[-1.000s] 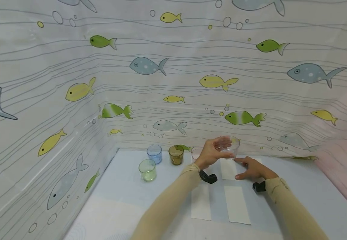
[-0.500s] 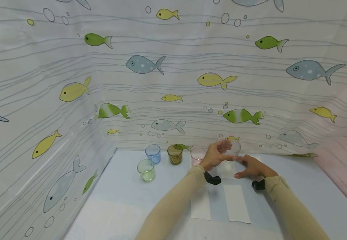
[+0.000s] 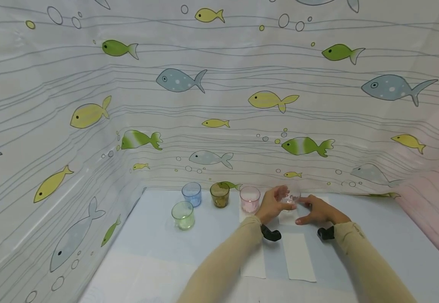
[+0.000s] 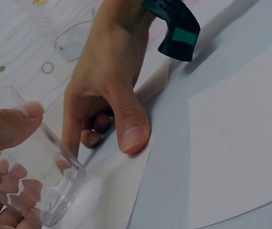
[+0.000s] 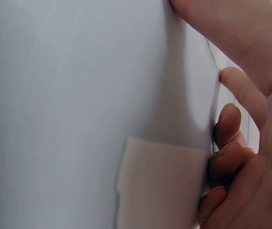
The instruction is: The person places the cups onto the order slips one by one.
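Observation:
My left hand [image 3: 272,206] grips a clear drinking glass [image 3: 292,196] at the back of the table, thumb on the near side and fingers behind. In the left wrist view the glass [image 4: 47,167] leans, its thick base close over a white paper strip [image 3: 287,219]. My right hand [image 3: 319,210] rests beside that strip, index finger reaching toward the glass and thumb down at the paper's edge. Its other fingers are loosely bent, as the right wrist view shows. Just left of my left hand stands a pink glass [image 3: 250,200] on another strip.
Further left stand a brown glass [image 3: 220,195], a blue glass [image 3: 191,194] and a green glass [image 3: 183,215]. Two more paper strips, a left one [image 3: 253,261] and a right one [image 3: 300,256], lie nearer me. A fish-patterned curtain [image 3: 159,109] walls the back and sides.
My left hand has lowered the clear glass toward the back right strip and shifted slightly right, uncovering the pink glass. My right hand has barely moved. The head view has turned slightly.

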A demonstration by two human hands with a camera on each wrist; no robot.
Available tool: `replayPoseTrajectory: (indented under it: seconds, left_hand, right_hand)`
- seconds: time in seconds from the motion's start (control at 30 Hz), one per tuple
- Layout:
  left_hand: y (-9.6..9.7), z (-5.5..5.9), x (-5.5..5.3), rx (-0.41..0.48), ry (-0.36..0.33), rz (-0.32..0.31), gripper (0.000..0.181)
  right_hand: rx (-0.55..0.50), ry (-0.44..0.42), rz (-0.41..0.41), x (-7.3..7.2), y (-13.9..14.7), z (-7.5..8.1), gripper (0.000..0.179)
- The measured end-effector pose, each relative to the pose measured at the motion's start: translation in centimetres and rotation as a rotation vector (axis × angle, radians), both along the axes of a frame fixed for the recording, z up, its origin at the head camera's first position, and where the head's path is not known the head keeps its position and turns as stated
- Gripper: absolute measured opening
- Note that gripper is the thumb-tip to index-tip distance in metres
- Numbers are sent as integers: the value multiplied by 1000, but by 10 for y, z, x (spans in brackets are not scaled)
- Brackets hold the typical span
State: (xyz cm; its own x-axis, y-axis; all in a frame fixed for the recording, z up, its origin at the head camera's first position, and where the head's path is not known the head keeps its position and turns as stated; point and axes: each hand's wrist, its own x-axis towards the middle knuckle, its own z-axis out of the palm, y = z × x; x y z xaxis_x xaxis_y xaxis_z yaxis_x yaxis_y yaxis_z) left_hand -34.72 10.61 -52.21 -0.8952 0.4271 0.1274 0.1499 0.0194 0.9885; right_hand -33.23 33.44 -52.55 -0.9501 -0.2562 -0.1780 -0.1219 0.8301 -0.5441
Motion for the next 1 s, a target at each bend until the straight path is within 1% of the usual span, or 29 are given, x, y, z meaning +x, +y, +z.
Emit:
replayPoseTrajectory:
  seconds: [0.13,0.2,0.33,0.43,0.6,0.7,0.8,0.93,1.0]
  left_hand:
    - [1,-9,-2,7,-23,26,74]
    - [1,-12,-3,19,-29,28,72]
    - [1,-15,-5,45,-22,1,71]
    - [2,-17,-6,46,-16,-23,72]
    - [5,-22,-8,41,2,-29,73]
    - [6,-22,-9,22,10,-19,73]
    - [5,-22,-9,-18,28,-9,74]
    - [3,-22,-8,-68,62,-2,78]
    - [3,-24,-7,-103,81,11,80]
  right_hand:
    - [-6,15,13,1,-1,0,108]
    - [-3,25,23,2,-1,1,107]
    - [-17,40,29,4,-1,2,106]
    - [-29,49,39,4,1,3,105]
    - [-41,53,52,5,1,5,104]
    - [-51,52,52,6,1,7,103]
    - [-54,43,45,6,0,7,103]
    - [-53,25,31,4,0,5,106]
    - [-53,15,25,4,1,3,108]
